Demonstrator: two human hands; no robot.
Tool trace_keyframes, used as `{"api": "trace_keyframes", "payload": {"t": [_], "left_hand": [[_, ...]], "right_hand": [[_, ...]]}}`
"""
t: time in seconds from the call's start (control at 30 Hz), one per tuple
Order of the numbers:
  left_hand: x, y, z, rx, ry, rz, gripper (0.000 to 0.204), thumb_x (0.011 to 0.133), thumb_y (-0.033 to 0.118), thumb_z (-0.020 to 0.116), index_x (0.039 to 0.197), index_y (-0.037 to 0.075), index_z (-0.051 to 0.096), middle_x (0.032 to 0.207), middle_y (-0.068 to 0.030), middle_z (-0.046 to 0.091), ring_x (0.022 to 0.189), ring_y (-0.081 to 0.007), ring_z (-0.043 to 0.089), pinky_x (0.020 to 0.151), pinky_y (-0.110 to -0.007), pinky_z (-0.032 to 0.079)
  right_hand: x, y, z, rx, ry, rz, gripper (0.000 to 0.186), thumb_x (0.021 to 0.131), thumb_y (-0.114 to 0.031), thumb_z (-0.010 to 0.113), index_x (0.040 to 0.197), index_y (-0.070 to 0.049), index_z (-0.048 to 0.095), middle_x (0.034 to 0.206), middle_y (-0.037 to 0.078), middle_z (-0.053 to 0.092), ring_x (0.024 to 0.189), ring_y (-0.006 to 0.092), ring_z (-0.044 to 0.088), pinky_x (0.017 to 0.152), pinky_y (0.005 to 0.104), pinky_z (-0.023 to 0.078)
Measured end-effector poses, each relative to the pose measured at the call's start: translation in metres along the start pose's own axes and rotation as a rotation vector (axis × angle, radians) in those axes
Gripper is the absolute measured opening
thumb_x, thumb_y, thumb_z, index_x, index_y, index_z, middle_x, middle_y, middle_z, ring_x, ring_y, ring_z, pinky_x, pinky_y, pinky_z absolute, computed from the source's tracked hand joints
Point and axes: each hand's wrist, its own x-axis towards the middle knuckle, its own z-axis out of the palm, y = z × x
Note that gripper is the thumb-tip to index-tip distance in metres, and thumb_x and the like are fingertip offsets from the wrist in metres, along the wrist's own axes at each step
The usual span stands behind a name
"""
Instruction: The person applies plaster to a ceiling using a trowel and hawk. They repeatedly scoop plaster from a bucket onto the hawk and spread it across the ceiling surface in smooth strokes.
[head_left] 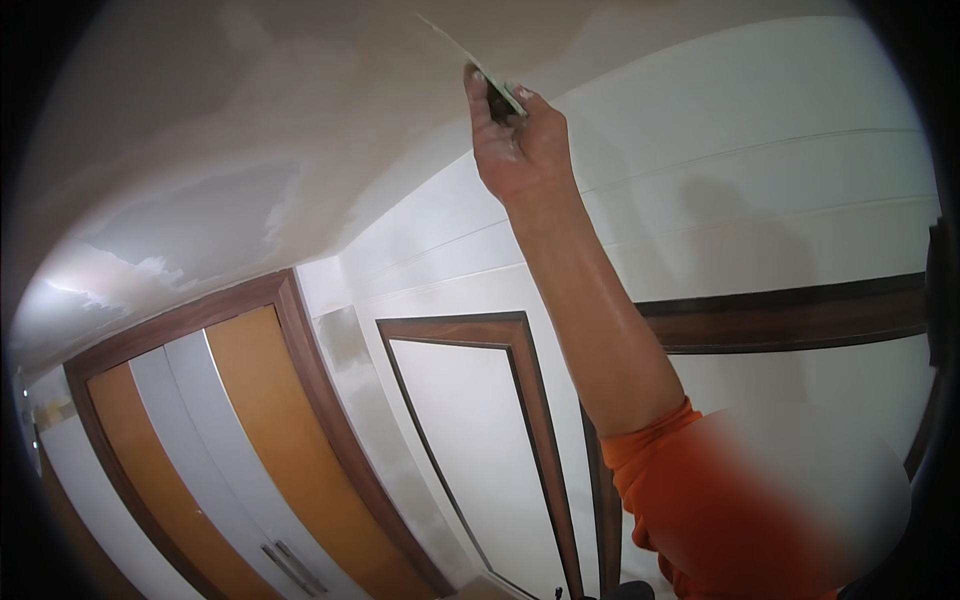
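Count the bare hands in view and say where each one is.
1: the right hand, raised toward the ceiling at the upper centre, gripping a thin flat tool. The left hand is not in view.

place: looks like a room in someone's home tbh | giveaways: built-in wardrobe (pixel 258 385) with long bar handles (pixel 288 569), wood-trimmed wall panel (pixel 460 410), patchy plastered ceiling (pixel 330 100)

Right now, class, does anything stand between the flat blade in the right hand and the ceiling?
Nothing visible does: the right hand holds the flat blade up, with only ceiling showing around its far end. Whether blade and ceiling touch, I cannot tell.
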Motion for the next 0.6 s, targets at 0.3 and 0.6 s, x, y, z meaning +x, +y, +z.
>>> {"api": "trace_keyframes", "payload": {"t": [0.3, 0.6], "left_hand": [[0.010, 0.008, -0.013, -0.008, -0.028, 0.009, 0.022, 0.096, 0.020, 0.062, 0.103, 0.000, 0.070, 0.079, -0.0063, 0.067, 0.068, -0.0132, 0.057, 0.060, -0.029, 0.045], [0.045, 0.131, 0.049, -0.438, -0.291, 0.046, 0.026, 0.097, 0.024, 0.059, 0.102, 0.000, 0.070, 0.079, -0.0052, 0.066, 0.066, -0.0108, 0.054, 0.060, -0.027, 0.043]], "right_hand": [[0.055, 0.028, -0.049, -0.198, 0.141, -0.020, 0.029, 0.093, -0.004, 0.045, 0.120, 0.005, 0.048, 0.120, 0.021, 0.053, 0.109, 0.0356, 0.058, 0.096, 0.0478, 0.057], [-0.121, -0.119, -0.054, -1.278, -0.132, -0.380, 0.028, 0.091, 0.001, 0.058, 0.118, 0.005, 0.056, 0.113, 0.015, 0.062, 0.108, 0.0262, 0.061, 0.096, 0.0360, 0.049]]}}
